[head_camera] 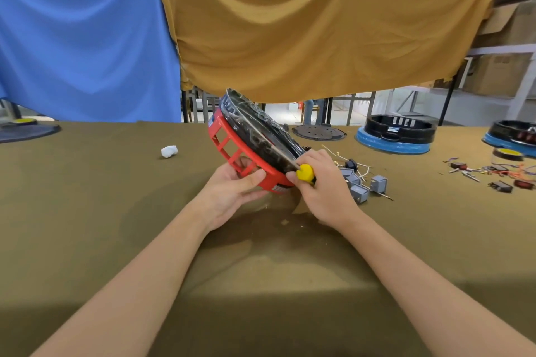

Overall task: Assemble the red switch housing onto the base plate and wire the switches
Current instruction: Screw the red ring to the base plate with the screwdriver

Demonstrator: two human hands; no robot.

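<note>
Left hand gripped the lower rim of the red switch housing, thumb curled over the outer edge, fingers partly hidden behind the red lattice. The housing was seated around the black base plate; the pair was held tilted on edge, just above the tabletop at centre. The plate's face was covered in glossy film, so detail beneath could not be made out. Right hand was wrapped around the yellow handle of a screwdriver; its shaft ran up along the plate's face, tip not discernible. Whether the housing's bottom edge touched the tabletop could not be told. Grey switches with loose wires lay just right of the right hand. Farther right, a scatter of small components and coloured wires, too small to identify. A white crumpled wad lay left of the assembly. Tabletop covered in olive-brown cloth. At its far edge: a dark perforated disc and two black rings on blue bases, the rightmost cut off by the frame. Blue cloth and ochre cloth hung behind; shelving with cardboard boxes at right.
</note>
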